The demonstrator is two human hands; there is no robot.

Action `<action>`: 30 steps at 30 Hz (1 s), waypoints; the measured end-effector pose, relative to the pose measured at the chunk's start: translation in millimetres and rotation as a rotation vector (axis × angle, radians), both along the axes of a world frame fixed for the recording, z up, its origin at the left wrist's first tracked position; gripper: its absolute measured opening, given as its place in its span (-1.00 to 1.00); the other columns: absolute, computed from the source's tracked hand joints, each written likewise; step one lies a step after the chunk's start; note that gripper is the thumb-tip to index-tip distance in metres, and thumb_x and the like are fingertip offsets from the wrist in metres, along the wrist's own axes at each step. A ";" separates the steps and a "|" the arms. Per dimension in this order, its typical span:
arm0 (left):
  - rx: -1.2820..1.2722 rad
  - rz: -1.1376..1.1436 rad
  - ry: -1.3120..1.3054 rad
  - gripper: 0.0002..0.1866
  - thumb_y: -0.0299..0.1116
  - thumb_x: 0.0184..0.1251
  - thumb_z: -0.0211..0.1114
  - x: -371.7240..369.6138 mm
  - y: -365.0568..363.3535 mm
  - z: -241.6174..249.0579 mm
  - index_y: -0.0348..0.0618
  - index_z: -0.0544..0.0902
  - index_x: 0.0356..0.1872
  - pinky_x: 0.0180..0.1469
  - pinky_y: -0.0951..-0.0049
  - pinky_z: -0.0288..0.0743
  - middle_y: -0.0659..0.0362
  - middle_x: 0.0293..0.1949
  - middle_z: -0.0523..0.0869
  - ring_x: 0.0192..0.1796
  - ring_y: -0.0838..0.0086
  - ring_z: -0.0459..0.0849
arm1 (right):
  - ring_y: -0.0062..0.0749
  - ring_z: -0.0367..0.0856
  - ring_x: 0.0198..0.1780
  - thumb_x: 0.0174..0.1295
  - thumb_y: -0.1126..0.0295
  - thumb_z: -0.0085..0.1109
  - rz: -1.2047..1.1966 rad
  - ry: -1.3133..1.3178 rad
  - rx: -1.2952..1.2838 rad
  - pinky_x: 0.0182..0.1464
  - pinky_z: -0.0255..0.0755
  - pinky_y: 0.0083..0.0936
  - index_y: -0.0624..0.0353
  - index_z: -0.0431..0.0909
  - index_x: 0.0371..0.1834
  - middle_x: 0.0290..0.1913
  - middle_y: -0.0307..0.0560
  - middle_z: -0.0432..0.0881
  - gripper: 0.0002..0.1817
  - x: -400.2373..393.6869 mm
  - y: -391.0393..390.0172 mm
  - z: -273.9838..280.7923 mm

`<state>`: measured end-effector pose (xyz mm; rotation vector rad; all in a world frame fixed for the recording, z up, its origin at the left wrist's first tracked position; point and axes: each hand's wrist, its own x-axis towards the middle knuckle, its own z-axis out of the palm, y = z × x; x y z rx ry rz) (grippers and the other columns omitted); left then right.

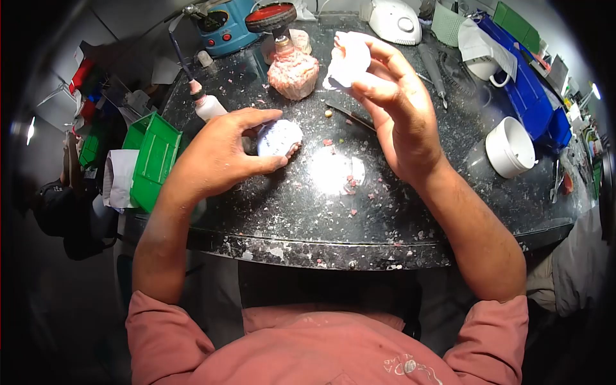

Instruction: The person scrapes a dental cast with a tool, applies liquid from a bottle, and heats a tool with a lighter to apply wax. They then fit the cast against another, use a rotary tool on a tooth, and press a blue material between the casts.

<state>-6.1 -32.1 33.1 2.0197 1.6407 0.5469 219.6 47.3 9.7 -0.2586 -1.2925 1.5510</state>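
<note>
My left hand (221, 151) reaches around a bluish-white plaster dental cast (277, 138) on the dark bench, thumb and fingers on either side of it. Small pinkish teeth seem to line the cast's right edge. Raised above the bench, my right hand (401, 96) grips a white plaster dental cast (351, 61) between thumb and fingers; glare washes out its detail. Beneath that hand lies a wax knife (350, 115), partly hidden by the palm. Pink crumbs (350, 185) are scattered between the hands.
A wax-covered lump (293, 74) with a red-topped disc stands behind the hands. At left are a white bottle (208, 107) and a green bin (156, 157). A white cup (507, 149), a handpiece (434, 72) and a blue tray (529, 90) lie right. A person (61, 205) is far left.
</note>
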 end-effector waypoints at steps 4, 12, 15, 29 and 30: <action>0.053 -0.021 0.105 -0.32 -0.32 -0.05 0.55 -3.2 -1.9 1.0 -0.19 0.55 0.20 0.18 0.38 0.44 0.05 0.07 0.63 0.08 0.36 0.61 | -0.29 0.48 0.23 0.05 0.38 0.41 -0.030 -0.032 0.189 0.32 0.32 -0.36 0.31 0.26 0.33 0.15 0.08 0.50 -0.24 -2.0 -4.2 0.7; 0.132 -0.024 -1.043 -0.34 -0.32 0.28 0.35 6.8 -13.3 -3.1 -0.48 0.33 0.31 0.28 0.34 0.37 -0.07 0.18 0.57 0.21 0.30 0.56 | -0.23 0.45 0.27 -0.07 0.48 0.44 -0.312 -0.175 0.709 0.31 0.36 -0.29 0.31 0.27 0.33 0.28 0.11 0.42 -0.18 -2.7 -14.1 -0.3; 0.225 -0.034 -1.085 -0.22 -0.22 0.26 0.38 21.0 -24.6 -9.1 -0.47 0.24 0.36 0.32 0.30 0.33 -0.09 0.21 0.53 0.25 0.30 0.52 | -0.08 0.41 0.32 -0.14 0.50 0.49 -0.291 -0.228 0.929 0.33 0.33 -0.22 0.40 0.25 0.34 0.29 0.24 0.40 -0.11 -4.1 -17.2 -5.5; 0.351 -0.166 -1.083 -0.09 -0.21 0.20 0.43 27.0 -22.3 -14.7 -0.46 0.11 0.43 0.40 0.26 0.21 -0.09 0.31 0.42 0.36 0.29 0.39 | 0.00 0.31 0.40 -0.01 0.41 0.43 -0.175 -0.277 0.946 0.37 0.24 -0.22 0.45 0.21 0.38 0.35 0.35 0.32 -0.14 -4.1 -19.0 -3.7; 0.352 -0.150 -1.080 -0.06 -0.17 0.19 0.44 27.6 -23.3 -14.4 -0.46 0.10 0.43 0.40 0.27 0.22 -0.09 0.31 0.41 0.36 0.30 0.39 | 0.02 0.29 0.41 0.01 0.40 0.42 -0.179 -0.316 0.952 0.39 0.22 -0.21 0.44 0.18 0.40 0.36 0.36 0.31 -0.13 -3.1 -20.3 -1.0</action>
